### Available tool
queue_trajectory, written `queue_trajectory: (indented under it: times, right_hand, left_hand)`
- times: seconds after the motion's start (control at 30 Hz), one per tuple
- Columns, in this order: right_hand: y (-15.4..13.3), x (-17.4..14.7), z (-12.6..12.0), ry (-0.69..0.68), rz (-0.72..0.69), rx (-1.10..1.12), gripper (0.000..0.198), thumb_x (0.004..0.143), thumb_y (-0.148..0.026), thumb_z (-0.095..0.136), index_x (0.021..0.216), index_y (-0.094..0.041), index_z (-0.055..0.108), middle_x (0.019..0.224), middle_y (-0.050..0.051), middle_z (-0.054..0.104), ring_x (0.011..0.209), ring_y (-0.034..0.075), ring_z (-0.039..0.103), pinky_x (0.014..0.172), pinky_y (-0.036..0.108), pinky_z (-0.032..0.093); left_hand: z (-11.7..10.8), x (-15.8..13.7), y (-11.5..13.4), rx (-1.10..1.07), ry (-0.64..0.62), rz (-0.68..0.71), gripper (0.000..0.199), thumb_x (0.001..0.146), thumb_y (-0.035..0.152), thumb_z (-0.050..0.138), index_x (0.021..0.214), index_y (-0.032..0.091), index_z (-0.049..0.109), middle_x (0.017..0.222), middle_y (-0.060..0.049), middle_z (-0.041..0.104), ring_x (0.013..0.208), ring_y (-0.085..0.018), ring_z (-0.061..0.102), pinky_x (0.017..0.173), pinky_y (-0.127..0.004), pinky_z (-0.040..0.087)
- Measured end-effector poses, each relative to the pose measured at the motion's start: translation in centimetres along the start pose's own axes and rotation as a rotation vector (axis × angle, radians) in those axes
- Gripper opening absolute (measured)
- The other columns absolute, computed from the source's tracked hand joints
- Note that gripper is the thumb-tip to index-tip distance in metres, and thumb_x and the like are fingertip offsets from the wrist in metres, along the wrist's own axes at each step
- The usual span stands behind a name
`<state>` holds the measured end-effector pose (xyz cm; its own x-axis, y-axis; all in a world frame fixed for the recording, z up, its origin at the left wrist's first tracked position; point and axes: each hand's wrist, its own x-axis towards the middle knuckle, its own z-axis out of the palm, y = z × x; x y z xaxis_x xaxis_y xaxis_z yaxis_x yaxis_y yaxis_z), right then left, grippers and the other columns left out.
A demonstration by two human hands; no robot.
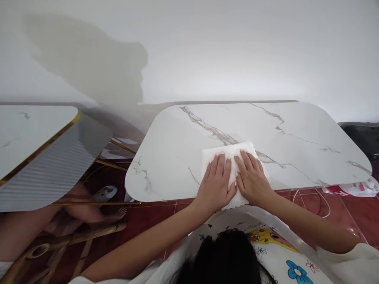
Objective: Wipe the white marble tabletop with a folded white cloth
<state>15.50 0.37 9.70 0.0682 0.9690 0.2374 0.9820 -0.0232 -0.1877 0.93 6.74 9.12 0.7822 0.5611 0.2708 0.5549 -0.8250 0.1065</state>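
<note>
A white paper tissue [232, 149] with a scalloped edge lies spread on a white marble-patterned tabletop [166, 157], near its front edge. My left hand [216, 181] rests flat on the tissue's left part, fingers stretched forward. Beside it, my right hand [254, 179] lies flat on the right part, fingers also extended. Both thumbs point inward, close together over the tissue. Neither hand grips anything; the palms cover much of the sheet. The tabletop has rounded corners and grey veins.
A white wall [237, 51] stands behind the tabletop. At left is another marble-patterned table [32, 138] with gold trim and a ribbed side. A person's leg [79, 205] and a bamboo frame [74, 238] are below it. Red floor tiles [331, 205] and a white cord [327, 203] show at right.
</note>
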Motion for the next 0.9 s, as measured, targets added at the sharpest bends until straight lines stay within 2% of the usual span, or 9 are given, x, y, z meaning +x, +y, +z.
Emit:
queue_trajectory:
  times: [0.17, 0.3, 0.5, 0.73, 0.9]
  right_hand:
    - [-0.3, 0.4, -0.2, -0.032, 0.002, -0.021, 0.050, 0.093, -0.028, 0.032, 0.139, -0.010, 0.043, 0.149, 0.019, 0.037, 0.135, 0.033, 0.032, 0.105, 0.051, 0.033]
    - [0.1, 2.5, 0.2, -0.032, -0.024, -0.033, 0.050, 0.092, -0.027, 0.034, 0.139, -0.011, 0.042, 0.148, 0.019, 0.037, 0.133, 0.034, 0.033, 0.104, 0.052, 0.033]
    - [0.5, 8.3, 1.8, -0.027, -0.065, -0.027, 0.050, 0.092, -0.026, 0.034, 0.138, -0.012, 0.043, 0.148, 0.018, 0.037, 0.133, 0.033, 0.033, 0.105, 0.049, 0.032]
    - [0.5, 14.1, 3.6, 0.018, -0.056, -0.002, 0.050, 0.092, -0.026, 0.032, 0.138, -0.012, 0.043, 0.147, 0.017, 0.038, 0.133, 0.032, 0.033, 0.106, 0.046, 0.030]
    - [1.1, 18.0, 4.3, 0.021, -0.073, 0.016, 0.049, 0.091, -0.026, 0.031, 0.136, -0.012, 0.044, 0.146, 0.017, 0.038, 0.131, 0.033, 0.033, 0.105, 0.049, 0.030]
  left_hand:
    - [0.0, 0.1, -0.4, -0.010, -0.016, 0.008, 0.063, 0.085, 0.033, 0.043, 0.140, 0.003, 0.034, 0.148, -0.027, 0.033, 0.140, -0.039, 0.029, 0.109, -0.053, 0.033]
    - [0.1, 1.5, -1.7, -0.046, -0.036, -0.042, 0.062, 0.086, 0.034, 0.044, 0.140, 0.007, 0.034, 0.149, -0.024, 0.033, 0.141, -0.037, 0.027, 0.110, -0.053, 0.031]
    - [0.5, 4.7, -5.9, -0.050, -0.039, -0.101, 0.060, 0.087, 0.034, 0.044, 0.139, 0.006, 0.034, 0.149, -0.025, 0.032, 0.140, -0.038, 0.027, 0.111, -0.054, 0.029]
    - [1.0, 8.4, -10.7, -0.039, -0.032, -0.109, 0.061, 0.087, 0.037, 0.045, 0.137, 0.003, 0.036, 0.148, -0.025, 0.033, 0.140, -0.037, 0.027, 0.113, -0.051, 0.026]
    - [2.3, 11.1, -14.1, -0.034, 0.043, -0.078, 0.057, 0.088, 0.037, 0.044, 0.137, 0.009, 0.038, 0.148, -0.020, 0.036, 0.140, -0.033, 0.028, 0.114, -0.048, 0.025]
